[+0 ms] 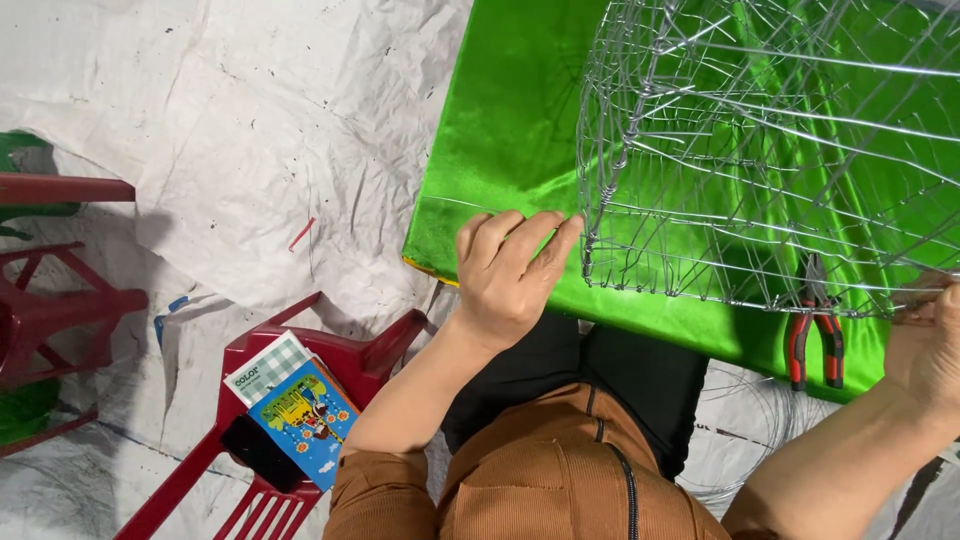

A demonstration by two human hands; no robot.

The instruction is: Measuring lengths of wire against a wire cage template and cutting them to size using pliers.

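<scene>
Head view looks straight down on a silvery wire mesh cage frame [770, 150] lying on a counter draped in shiny green satin cloth [510, 120]. The frame fills the upper right of the picture and runs off the top and right edges, so its full shape cannot be made out.

The left hand [510, 270] sits at the frame's lower left corner, at about 9 o'clock from the mesh, fingers curled together with the fingertips [568, 232] pressed against the corner wire; whether the grip pinches a strand or only steadies it is hard to tell. The right hand [930, 345] is at the frame's lower right, about 4 o'clock from its middle, half cut off by the picture's edge; it touches the bottom wire, but its grip cannot be judged.

The frame's bottom edge runs roughly 9 to 3 o'clock between the two hands. Red-and-black-handled pliers [815, 335] lie on the cloth just under that edge, much nearer the right hand.

At 7 o'clock a dark red plastic chair [360, 355] holds a blue illustrated booklet [300, 420], a checked packet and a black phone [262, 452].
</scene>
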